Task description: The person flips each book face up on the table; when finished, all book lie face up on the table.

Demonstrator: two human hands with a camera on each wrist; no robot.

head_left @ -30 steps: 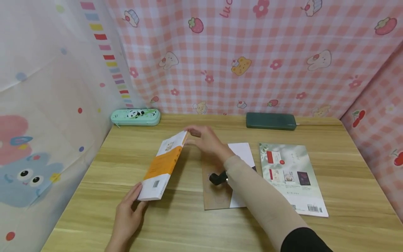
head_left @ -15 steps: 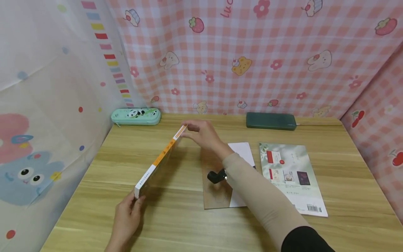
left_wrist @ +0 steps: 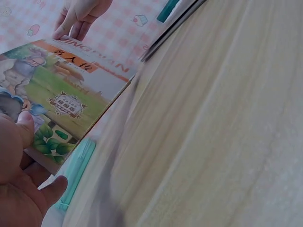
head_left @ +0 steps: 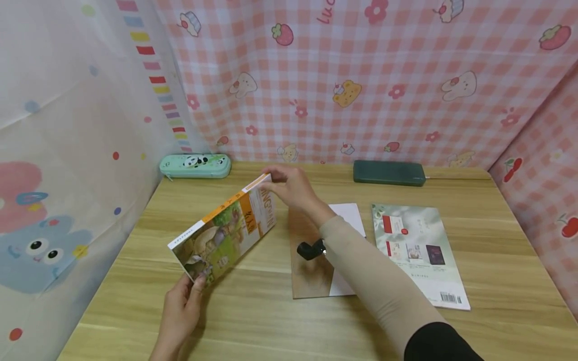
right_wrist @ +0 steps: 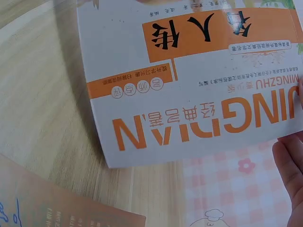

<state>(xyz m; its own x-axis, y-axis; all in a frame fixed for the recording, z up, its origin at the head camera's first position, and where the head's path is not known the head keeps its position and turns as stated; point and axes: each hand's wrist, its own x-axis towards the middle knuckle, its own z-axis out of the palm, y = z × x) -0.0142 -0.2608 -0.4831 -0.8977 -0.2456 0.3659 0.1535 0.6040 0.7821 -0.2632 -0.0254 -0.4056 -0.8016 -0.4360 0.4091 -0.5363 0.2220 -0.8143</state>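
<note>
Both hands hold a paperback book [head_left: 226,235] tilted above the left half of the table. Its spine faces up and its illustrated front cover, with orange bands and large orange letters, shows toward the head camera. My left hand [head_left: 180,308] grips the near end, the thumb on the cover, also plain in the left wrist view. At the far end my right hand [head_left: 293,190] pinches the spine corner between thumb and fingers. In the right wrist view the cover [right_wrist: 199,90] appears upside down, with the right fingers at the frame's edge.
Right of the held book lies a brown-and-white book [head_left: 311,281], partly under the right forearm. A pale green magazine [head_left: 420,240] lies farther right. Along the back edge are a mint panda pencil case [head_left: 196,166] and a dark green case [head_left: 388,173].
The book has been turned over about its long axis: the back cover with barcode showed first, then the spine, now the front cover. Both hands have stayed nearly in place.
</note>
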